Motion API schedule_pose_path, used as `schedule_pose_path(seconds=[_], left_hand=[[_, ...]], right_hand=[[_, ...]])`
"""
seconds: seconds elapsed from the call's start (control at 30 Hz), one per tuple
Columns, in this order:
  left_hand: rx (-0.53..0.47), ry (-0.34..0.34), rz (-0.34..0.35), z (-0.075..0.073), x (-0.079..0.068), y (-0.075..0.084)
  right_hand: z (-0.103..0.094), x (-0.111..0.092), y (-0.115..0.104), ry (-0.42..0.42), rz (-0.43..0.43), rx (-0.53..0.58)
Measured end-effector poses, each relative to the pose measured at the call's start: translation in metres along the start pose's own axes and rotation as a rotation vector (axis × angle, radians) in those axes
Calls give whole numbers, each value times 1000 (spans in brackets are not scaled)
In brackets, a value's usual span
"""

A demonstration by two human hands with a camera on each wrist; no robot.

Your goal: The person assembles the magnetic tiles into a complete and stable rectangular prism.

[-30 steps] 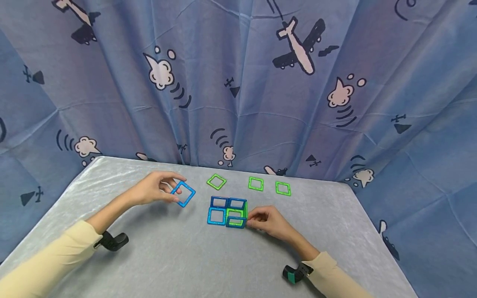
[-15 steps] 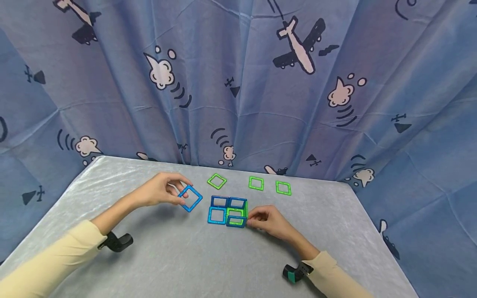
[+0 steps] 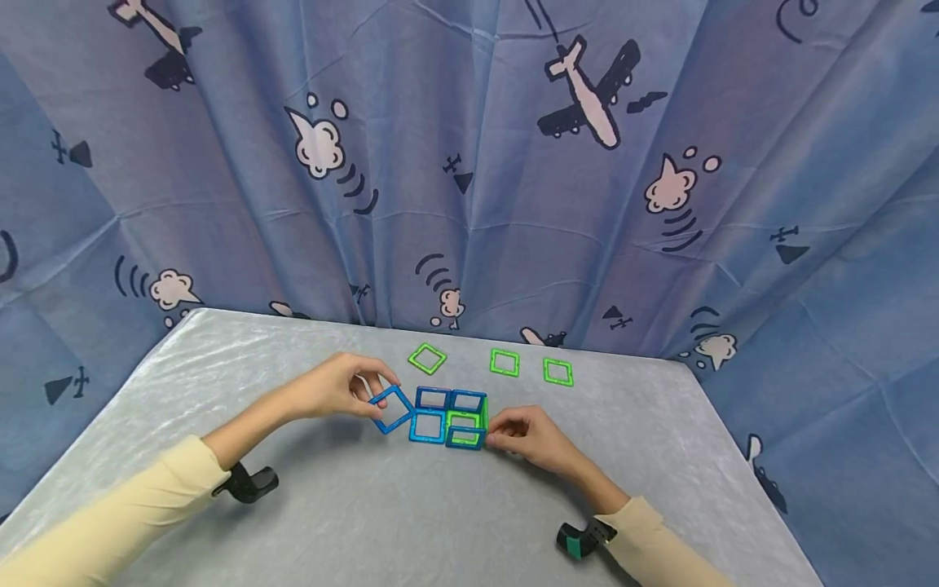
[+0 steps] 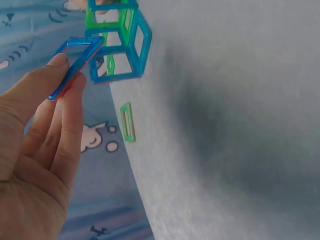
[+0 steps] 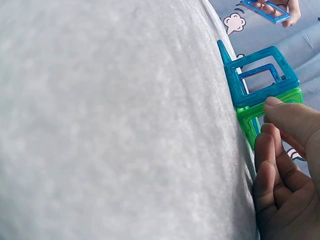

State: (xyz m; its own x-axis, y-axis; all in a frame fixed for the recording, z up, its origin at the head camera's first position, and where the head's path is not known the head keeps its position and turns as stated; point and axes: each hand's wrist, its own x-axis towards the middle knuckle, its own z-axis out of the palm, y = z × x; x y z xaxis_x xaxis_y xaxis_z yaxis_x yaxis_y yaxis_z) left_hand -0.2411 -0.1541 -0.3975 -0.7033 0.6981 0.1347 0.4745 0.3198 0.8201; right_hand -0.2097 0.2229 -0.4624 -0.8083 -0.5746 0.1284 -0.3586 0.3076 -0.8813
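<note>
- The blue square tile (image 3: pixel 392 408) is turned like a diamond, one corner pointing at the block of tiles (image 3: pixel 449 418) (blue and green) just beside it on the tabletop (image 3: pixel 352 505).
- The left hand (image 3: pixel 339 389) pinches the tile's far edge between thumb and fingertips (image 4: pixel 59 61).
- The right hand (image 3: pixel 530 433) has its fingers curled against the block's right side, gripping it.
</note>
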Motion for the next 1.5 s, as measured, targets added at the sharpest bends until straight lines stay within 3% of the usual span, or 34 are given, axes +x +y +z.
schedule_pose_path(seconds=[0.3,0.53,0.83,1.5], left_hand=[[28,-56,48,18,14,-2],[29,-56,96,31,22,-6],[-54,-35,60,43,24,-10],[-104,24,30,51,24,-20]], right_hand=[[0,-1,0,3,3,8],[1,-1,1,2,-10,0],[1,-1,3,5,-10,-2],[1,0,2,5,-15,15]])
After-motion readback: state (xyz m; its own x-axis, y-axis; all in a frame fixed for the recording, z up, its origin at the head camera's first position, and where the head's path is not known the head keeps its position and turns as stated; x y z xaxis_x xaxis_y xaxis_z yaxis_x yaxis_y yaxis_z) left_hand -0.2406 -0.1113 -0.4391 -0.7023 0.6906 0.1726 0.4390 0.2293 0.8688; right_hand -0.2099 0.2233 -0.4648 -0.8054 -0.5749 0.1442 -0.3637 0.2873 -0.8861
